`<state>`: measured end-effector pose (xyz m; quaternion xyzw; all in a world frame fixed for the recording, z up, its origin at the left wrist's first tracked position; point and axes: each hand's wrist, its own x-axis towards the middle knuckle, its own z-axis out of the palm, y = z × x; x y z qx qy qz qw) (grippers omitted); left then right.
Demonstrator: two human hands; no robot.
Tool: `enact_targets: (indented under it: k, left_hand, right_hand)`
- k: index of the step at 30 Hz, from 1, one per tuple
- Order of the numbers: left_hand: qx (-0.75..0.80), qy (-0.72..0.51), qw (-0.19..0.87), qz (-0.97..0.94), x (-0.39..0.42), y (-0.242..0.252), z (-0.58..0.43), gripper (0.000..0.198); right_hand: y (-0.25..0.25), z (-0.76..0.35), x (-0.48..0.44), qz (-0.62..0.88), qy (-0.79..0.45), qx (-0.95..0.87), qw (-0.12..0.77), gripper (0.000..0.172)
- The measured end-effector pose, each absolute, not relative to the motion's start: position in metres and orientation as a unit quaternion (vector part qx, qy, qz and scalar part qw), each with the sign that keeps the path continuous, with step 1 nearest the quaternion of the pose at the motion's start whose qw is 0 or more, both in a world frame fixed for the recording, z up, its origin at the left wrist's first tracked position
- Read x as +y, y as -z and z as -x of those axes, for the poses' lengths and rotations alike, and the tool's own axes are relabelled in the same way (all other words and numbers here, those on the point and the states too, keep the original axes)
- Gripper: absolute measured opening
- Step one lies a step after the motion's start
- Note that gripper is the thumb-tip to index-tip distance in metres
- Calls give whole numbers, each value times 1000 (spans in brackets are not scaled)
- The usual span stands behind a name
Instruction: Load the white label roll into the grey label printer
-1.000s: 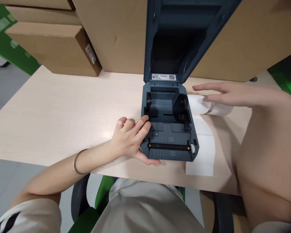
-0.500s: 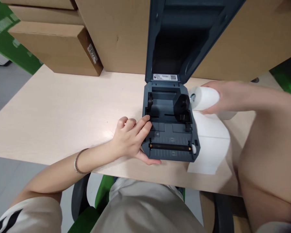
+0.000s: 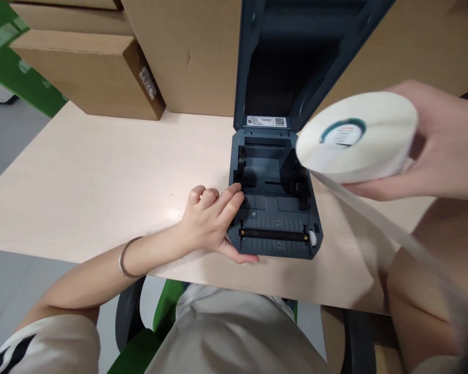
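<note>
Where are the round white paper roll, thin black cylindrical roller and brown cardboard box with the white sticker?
Round white paper roll [image 3: 376, 137], head view: flat face, beside the core.
Thin black cylindrical roller [image 3: 273, 235], head view: middle of its length.
Brown stickered cardboard box [image 3: 80, 77], head view: broad front face.

A pale shirt [image 3: 226, 332] (left sleeve [image 3: 68, 340] black-striped) is worn with a thin bracelet [image 3: 121, 261].
</note>
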<state>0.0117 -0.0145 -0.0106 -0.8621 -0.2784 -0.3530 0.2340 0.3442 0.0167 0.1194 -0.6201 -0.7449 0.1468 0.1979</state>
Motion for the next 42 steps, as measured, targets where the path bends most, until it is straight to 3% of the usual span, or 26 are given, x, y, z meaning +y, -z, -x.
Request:
enact_targets:
  k: [3,5,12,26,35,42]
  left_hand:
    - [-285,351,223,863,-15,11,-11,110]
    - [-288,350,214,865,-15,13,-10,110]
    - [-270,378,190,865,-13,14,-11,105]
    - [-265,384,204,860,-13,13,-12,103]
    - [-266,362,212,868,-12,15,-8,101]
    - [-269,352,216,870,-13,13,-9,100]
  right_hand:
    - [-105,-306,22,521,-116,-790,302,78]
    - [-92,-287,28,492,-78,-807,315,70]
    - [-70,-272,43,476,-77,-843,238,81]
    - [-84,-273,38,490,-46,-860,133,74]
    - [-55,-262,51,475,-23,-879,32,68]
    - [-48,-258,52,471,7,-881,39,75]
